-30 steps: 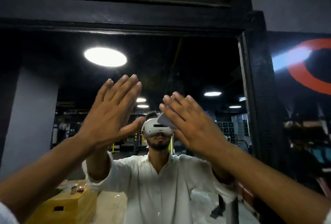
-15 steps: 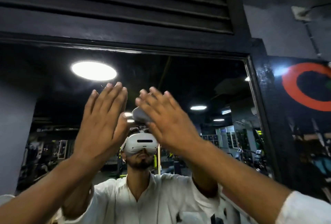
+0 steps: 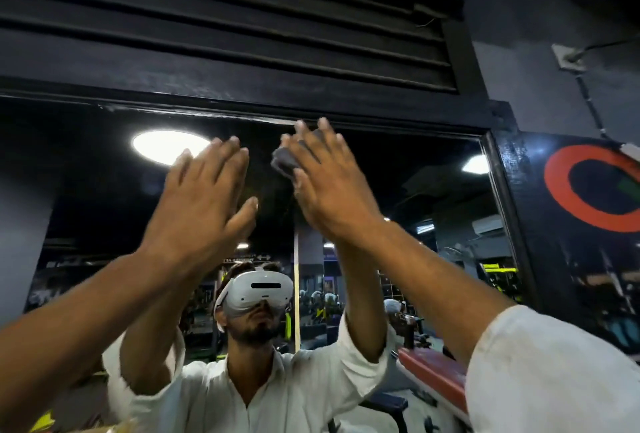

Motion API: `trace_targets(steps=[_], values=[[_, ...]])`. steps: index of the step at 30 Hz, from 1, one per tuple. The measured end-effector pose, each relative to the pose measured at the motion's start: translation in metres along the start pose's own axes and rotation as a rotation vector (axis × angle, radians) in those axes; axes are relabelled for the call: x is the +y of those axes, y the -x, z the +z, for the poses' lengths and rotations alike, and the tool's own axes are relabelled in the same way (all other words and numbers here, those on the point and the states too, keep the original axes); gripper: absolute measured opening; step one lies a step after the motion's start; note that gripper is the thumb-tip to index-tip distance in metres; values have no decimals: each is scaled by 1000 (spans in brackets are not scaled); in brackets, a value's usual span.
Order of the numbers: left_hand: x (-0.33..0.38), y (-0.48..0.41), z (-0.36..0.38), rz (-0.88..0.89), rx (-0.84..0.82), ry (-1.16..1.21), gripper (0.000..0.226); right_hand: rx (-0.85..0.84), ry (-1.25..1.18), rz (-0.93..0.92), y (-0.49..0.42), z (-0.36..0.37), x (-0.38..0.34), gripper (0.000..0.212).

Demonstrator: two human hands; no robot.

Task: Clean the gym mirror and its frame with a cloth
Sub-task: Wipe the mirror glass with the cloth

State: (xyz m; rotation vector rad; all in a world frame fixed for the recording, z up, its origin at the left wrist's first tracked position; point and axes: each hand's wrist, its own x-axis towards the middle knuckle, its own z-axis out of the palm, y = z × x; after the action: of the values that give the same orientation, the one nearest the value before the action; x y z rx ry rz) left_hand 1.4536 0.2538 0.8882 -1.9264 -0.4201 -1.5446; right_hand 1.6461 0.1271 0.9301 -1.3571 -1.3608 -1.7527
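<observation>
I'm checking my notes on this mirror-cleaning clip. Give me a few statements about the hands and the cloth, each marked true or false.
1. The right hand presses the cloth against the mirror. True.
2. The left hand holds a spray bottle. False: its fingers are straight and it holds nothing.
3. The cloth sits just below the top frame. True.
4. The cloth is bright white. False: it is dark grey.
</observation>
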Motion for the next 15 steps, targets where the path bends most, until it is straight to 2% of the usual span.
trace_targets(steps=[3,5,7,9,11,15], values=[[-9,14,10,97,-23,-124,79,199,40,330,3,-1,42,55],[-10,17,12,95,-6,-150,78,236,23,595,5,-3,42,56],[-8,18,13,82,11,-153,78,237,11,716,0,1,27,58],[-8,19,13,75,17,-141,78,236,13,616,-1,8,8,58],[-6,25,11,76,16,-124,77,199,-30,427,18,9,-10,54],[24,66,20,188,-27,-117,78,-39,-78,-11,117,-11,-35,58]])
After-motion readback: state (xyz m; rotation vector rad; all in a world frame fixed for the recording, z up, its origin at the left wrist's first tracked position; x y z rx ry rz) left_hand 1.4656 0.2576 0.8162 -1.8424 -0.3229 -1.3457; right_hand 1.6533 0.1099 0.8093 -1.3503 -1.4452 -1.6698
